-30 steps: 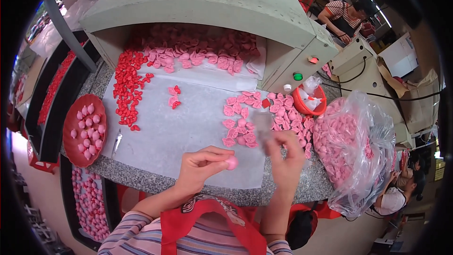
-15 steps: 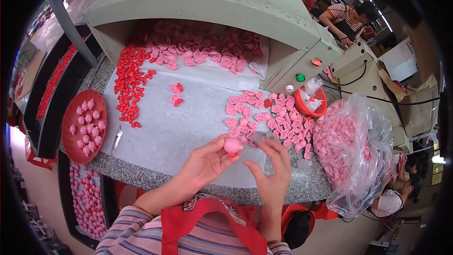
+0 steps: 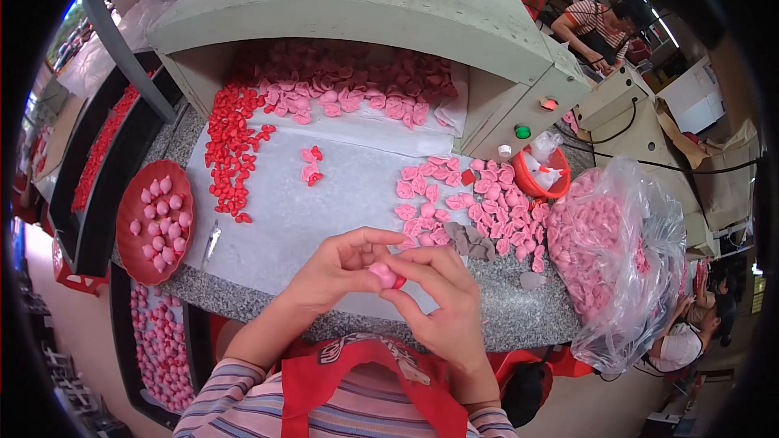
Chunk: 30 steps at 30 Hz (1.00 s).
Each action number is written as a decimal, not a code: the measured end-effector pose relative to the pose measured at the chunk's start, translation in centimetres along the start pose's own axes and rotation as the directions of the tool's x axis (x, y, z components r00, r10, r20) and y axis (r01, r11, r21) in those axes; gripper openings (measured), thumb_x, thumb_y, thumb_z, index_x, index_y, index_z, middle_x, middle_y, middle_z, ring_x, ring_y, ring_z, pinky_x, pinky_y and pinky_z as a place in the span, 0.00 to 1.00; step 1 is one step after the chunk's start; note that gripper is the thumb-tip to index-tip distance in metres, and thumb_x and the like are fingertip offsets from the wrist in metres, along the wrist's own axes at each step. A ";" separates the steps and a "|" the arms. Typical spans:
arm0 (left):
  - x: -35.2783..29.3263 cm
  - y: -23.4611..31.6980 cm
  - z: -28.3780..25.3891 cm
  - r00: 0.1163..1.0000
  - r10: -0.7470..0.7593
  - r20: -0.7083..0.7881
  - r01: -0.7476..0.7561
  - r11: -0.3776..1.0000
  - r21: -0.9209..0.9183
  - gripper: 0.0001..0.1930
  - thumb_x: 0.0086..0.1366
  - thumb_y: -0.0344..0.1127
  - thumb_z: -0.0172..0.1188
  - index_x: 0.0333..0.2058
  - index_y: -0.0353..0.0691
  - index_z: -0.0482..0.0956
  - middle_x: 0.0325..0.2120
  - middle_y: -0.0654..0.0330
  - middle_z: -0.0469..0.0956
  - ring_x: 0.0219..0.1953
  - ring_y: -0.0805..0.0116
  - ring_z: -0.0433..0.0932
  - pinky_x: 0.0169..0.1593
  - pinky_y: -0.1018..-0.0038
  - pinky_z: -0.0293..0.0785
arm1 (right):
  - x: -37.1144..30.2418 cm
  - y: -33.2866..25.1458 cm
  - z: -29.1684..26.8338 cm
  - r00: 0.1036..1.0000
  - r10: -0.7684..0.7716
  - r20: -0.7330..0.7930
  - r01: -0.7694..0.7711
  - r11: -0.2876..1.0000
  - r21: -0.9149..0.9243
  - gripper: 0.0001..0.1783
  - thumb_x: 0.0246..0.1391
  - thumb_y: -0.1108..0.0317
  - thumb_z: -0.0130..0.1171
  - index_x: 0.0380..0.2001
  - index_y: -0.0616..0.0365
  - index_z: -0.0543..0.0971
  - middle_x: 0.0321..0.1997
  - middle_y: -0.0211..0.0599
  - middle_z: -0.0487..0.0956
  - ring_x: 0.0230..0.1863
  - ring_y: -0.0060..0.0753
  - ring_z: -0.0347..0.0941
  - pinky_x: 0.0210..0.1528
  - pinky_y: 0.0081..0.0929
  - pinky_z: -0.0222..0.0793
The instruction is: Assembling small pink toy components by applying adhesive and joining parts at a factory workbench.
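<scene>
right grip [image 3: 442, 292] has moved off the grey cloth [image 3: 471, 242] since half a second ago and come in to meet the left grip [image 3: 329, 268]. so now the little pink piece [image 3: 383, 275] sits between the two of them, held up over the front of the table [image 3: 511, 308]. left grip's got its thumb against it with the fingers curled round, and the right grip is pinched nearly closed at the red end [image 3: 398, 282]. grey cloth's lying just beyond the right grip, next to a spread of pink cupped pieces [image 3: 495, 211]. big clear bag [image 3: 649, 292] of more pink stuff is off to its right. out past the left grip there's a heap of small red pieces [image 3: 223, 154], and well left of it a red bowl [image 3: 130, 251] of pink balls.
</scene>
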<state>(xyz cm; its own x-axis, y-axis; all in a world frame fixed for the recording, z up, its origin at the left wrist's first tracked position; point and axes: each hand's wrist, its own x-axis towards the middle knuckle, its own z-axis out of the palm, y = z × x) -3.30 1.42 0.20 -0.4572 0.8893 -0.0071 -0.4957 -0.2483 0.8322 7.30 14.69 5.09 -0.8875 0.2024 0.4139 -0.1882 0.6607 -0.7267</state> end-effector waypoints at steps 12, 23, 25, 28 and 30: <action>-0.9 -2.9 -0.4 0.999 -0.029 0.038 0.044 0.861 -0.507 0.24 0.52 0.36 0.64 0.46 0.31 0.70 0.40 0.53 0.74 0.42 0.62 0.75 0.48 0.67 0.72 | -1.2 0.1 1.8 0.981 0.070 -0.181 -0.051 0.993 0.109 0.19 0.28 0.77 0.70 0.27 0.59 0.72 0.31 0.36 0.72 0.32 0.32 0.70 0.35 0.24 0.66; -1.4 -2.2 -0.2 0.998 -0.055 0.000 0.051 0.914 -0.403 0.21 0.45 0.29 0.68 0.39 0.30 0.72 0.37 0.53 0.74 0.38 0.64 0.77 0.44 0.70 0.75 | -1.6 -0.1 2.0 0.987 0.019 -0.160 -0.017 1.000 0.013 0.19 0.26 0.79 0.69 0.27 0.59 0.73 0.30 0.37 0.73 0.32 0.32 0.71 0.33 0.24 0.67; -1.4 -2.5 -0.4 0.999 -0.043 -0.001 0.039 0.917 -0.396 0.20 0.45 0.29 0.68 0.38 0.30 0.73 0.37 0.52 0.74 0.38 0.64 0.77 0.44 0.71 0.74 | -1.6 0.0 2.2 0.985 0.002 -0.173 0.000 1.000 0.013 0.18 0.26 0.79 0.68 0.26 0.59 0.74 0.30 0.37 0.73 0.32 0.32 0.71 0.33 0.24 0.67; -1.5 -3.0 -0.8 1.000 -0.026 0.003 0.025 0.915 -0.402 0.18 0.46 0.29 0.67 0.37 0.31 0.73 0.37 0.53 0.73 0.39 0.64 0.76 0.44 0.72 0.73 | -1.4 0.1 2.4 0.982 -0.029 -0.184 0.029 1.000 -0.002 0.17 0.26 0.79 0.68 0.25 0.60 0.74 0.29 0.37 0.74 0.31 0.33 0.71 0.33 0.24 0.67; -1.5 -3.5 -1.2 0.994 0.073 0.079 -0.031 0.898 -0.438 0.19 0.50 0.22 0.61 0.43 0.30 0.71 0.39 0.54 0.74 0.41 0.67 0.75 0.44 0.72 0.74 | -1.3 0.0 2.5 0.982 -0.044 -0.182 0.047 0.999 0.012 0.17 0.25 0.79 0.68 0.24 0.60 0.74 0.29 0.36 0.74 0.31 0.34 0.70 0.32 0.24 0.67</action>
<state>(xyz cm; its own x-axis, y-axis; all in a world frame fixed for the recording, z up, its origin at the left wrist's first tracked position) -1.74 0.47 -3.34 -0.4325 0.8963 0.0973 -0.7546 -0.4190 0.5050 7.39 12.61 3.12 -0.7869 0.3016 0.5383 -0.2345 0.6607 -0.7131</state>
